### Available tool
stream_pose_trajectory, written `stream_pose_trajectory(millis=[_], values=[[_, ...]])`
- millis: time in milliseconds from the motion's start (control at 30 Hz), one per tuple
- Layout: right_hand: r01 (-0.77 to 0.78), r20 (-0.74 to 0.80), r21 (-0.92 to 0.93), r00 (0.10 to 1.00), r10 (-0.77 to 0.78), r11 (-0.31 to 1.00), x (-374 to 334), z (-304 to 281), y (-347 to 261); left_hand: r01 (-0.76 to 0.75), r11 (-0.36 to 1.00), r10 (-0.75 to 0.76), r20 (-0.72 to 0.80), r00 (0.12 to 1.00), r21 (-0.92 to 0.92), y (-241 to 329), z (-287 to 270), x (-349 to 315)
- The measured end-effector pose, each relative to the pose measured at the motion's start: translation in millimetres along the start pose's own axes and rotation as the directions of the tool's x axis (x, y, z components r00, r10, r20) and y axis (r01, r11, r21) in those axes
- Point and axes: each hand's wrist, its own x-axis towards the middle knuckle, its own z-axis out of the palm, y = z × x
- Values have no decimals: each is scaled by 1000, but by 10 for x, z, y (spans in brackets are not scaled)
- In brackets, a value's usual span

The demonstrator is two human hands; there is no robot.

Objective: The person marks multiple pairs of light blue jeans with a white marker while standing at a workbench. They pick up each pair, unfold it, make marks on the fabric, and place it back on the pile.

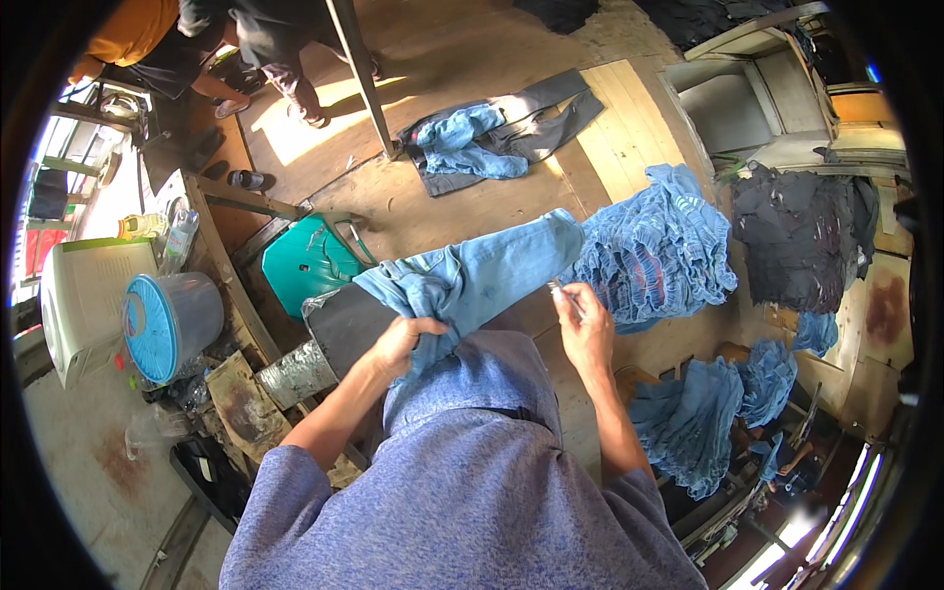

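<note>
A light-blue denim garment, which looks like a pair of jeans, stretches out in front of me, bunched at its left end and flatter toward the right. My left hand is closed on the bunched cloth, with the thumb on top. In my right hand the fingers pinch a small pale metal tool, its tip beside the lower edge of the denim at the right end. The tool's exact kind is too small to make out.
Piled blue denim lies just right of the garment, with dark clothes beyond. A green plastic stool, a blue-lidded tub and a post stand leftward. Dark trousers lie on the floor; people are far left.
</note>
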Motion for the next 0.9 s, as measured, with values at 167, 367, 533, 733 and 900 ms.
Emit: stream_pose_trajectory(millis=[167,367,533,733,900], values=[[-75,-16,105,997,77,992,-13,-47,313,113,970,-119,16,993,217,-22,312,274],[-222,-31,155,973,230,963,269,268,592,-241,724,349,-42,936,646,-28,538,449],[-403,348,65,866,358,913,557,652,669,-232,811,326,-85,942,537,-206,576,494],[-152,245,129,962,117,980,449,771,766,-43,966,86,-165,983,253,-345,708,607],[-142,188,269,978,92,953,329,657,733,-103,870,209,-170,963,482,-405,794,612]])
